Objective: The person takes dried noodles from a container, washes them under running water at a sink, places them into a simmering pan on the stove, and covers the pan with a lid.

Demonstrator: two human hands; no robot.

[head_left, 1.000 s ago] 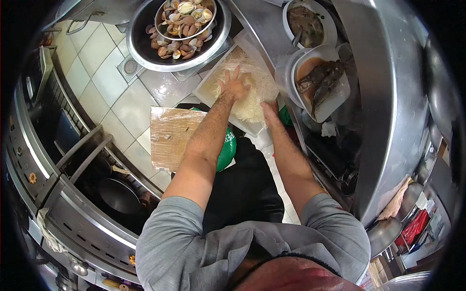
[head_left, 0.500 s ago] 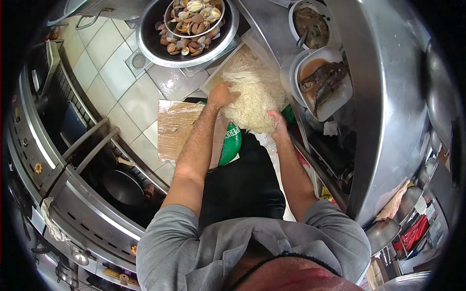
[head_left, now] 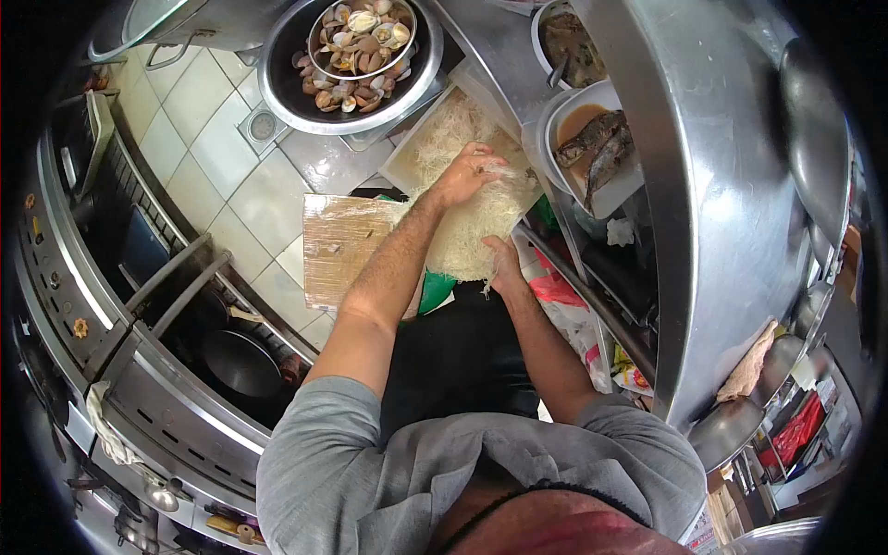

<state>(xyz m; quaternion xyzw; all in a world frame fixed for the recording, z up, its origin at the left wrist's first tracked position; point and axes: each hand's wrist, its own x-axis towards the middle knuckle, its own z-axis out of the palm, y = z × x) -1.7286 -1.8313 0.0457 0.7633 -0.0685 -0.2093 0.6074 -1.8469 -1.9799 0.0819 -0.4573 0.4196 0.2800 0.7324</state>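
A mat of thin, pale dry noodles, probably rice vermicelli (head_left: 474, 231), spreads between my hands above my lap. My left hand (head_left: 465, 176) reaches over its far side, fingers curled on a whitish tuft of the strands. At the near right edge, my right hand (head_left: 501, 263) grips the noodles with its thumb on top; its other fingers are mostly hidden below. Beyond them is a translucent plastic box (head_left: 400, 168) with more loose noodles inside. Part of a green printed bag (head_left: 435, 290) shows under the mat, next to a plastic-wrapped cardboard piece (head_left: 347, 245).
A large metal basin (head_left: 268, 79) holds clams, with a smaller metal bowl (head_left: 414, 20) of clams in it. To the right, a steel counter (head_left: 680, 185) stands beside a white tub of fish in brown sauce (head_left: 601, 157). Stoves (head_left: 176, 393) line the left, along the tiled floor (head_left: 268, 194).
My left hand has moved right, across the far side of the noodles. My right hand has shifted left and nearer. The noodle mass lies flatter, and more of the box shows.
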